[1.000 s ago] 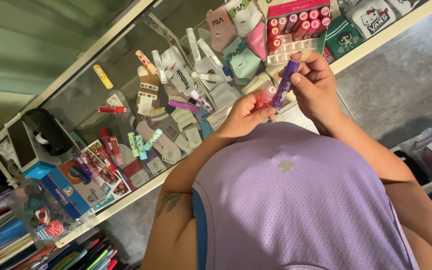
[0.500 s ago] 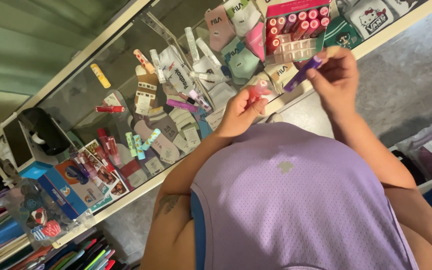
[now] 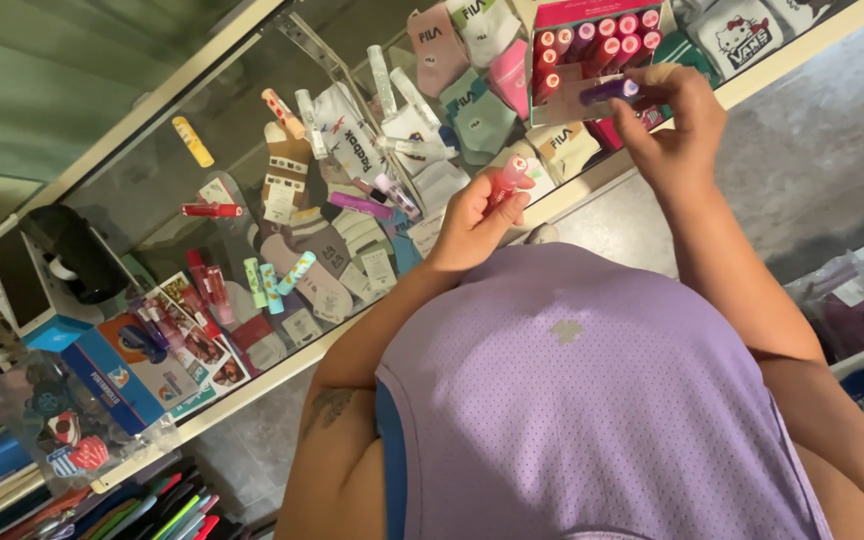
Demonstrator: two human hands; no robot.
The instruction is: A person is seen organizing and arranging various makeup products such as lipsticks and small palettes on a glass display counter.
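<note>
At the far left of the glass-topped counter (image 3: 152,150), a blue box (image 3: 112,375) is seen beside a clear bag of small trinkets (image 3: 52,430), with a black pouch (image 3: 77,250) lying behind them. A yellow tube (image 3: 193,141) and a red tube (image 3: 210,210) are laid further along on the glass, and three pastel tubes (image 3: 274,280) are set close together near the front rim. Packs of folded socks (image 3: 352,130) are spread under the glass through the middle of the case, with a purple tube (image 3: 360,205) resting among them.

Right of centre, the left hand (image 3: 472,222) is held over the front edge of the counter, its fingers closed around a red lip gloss tube (image 3: 505,181), whose upper end sticks out above the thumb. Further right and higher, the right hand (image 3: 674,125) is raised in front of a pink display box (image 3: 592,45) filled with rows of round-capped tubes. A purple lip gloss tube (image 3: 609,90) is pinched between the thumb and fingertips of that hand and is held roughly level, just before the lower part of the display box. The two hands are kept well apart. A white sock pack with a cartoon cat print (image 3: 737,35) is seen at the far right of the case.
</note>
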